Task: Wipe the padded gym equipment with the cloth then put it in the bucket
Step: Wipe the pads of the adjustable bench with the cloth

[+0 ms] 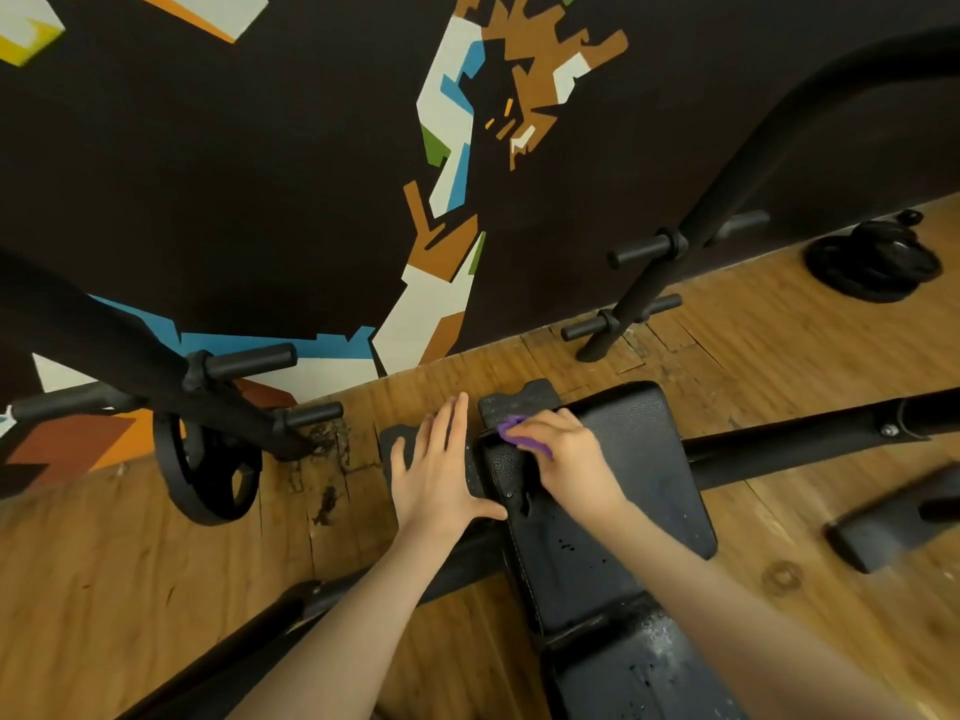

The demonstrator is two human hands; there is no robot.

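A black padded bench (639,459) runs from the bottom middle up toward the wall. A purple cloth (514,428) lies bunched at the pad's far left corner, and my right hand (566,459) grips it there, pressing it onto the pad. Beside the pad's left edge is my left hand (441,465), fingers straight and spread, with its thumb against the pad's side. No bucket is in view.
Black rack uprights with pegs stand at left (171,366) and right (670,262). A weight plate (208,470) leans at the left upright; more plates (878,257) lie at far right. A black frame bar (810,433) crosses the wooden floor. The painted wall is close ahead.
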